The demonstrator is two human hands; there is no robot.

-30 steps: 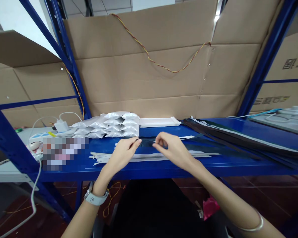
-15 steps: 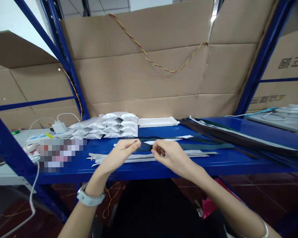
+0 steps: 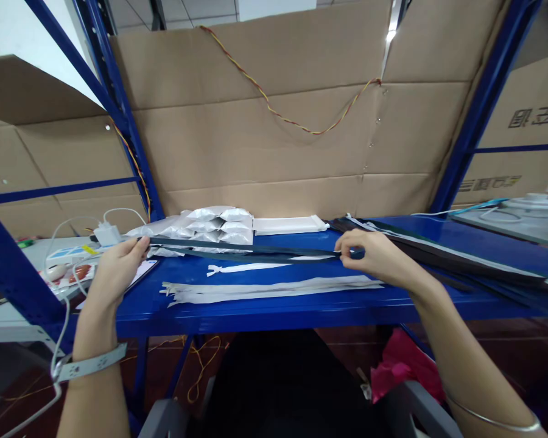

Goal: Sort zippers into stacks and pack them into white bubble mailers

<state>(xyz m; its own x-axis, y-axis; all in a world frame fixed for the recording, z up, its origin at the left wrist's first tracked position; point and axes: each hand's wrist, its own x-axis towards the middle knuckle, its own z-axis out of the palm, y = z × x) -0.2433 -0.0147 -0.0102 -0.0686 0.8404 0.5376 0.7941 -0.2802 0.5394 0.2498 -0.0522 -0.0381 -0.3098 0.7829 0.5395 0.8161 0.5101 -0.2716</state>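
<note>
Now that the hands are well apart instead of nearly meeting, the dark strip spans the whole gap between them. Left hand has shifted out left; right hand has gone right and slightly up. Left thumb and index pinch one end of the span, right thumb and index pinch the other; remaining right fingers are curled. Something dark shows inside that curl — can't tell if it's strip or background.

The span runs nearly straight, fingertips to fingertips, and looks fairly taut. Two close runs, but whether that's one piece doubled or two pieces, can't tell. It crosses in front of the bags, right of the left fingers. The dark length trailing right of the right fingers half a second ago isn't there now.

My read: this is a drawing-out step, the piece stretched between two pinches — not set down yet.

The move also exposes the white zip, just below the strip and between the two pinches, right end partly covered by it. Pale strips lie nearer the body, unmoved. Dark bundle is right of the right fingers, also unmoved.
</note>
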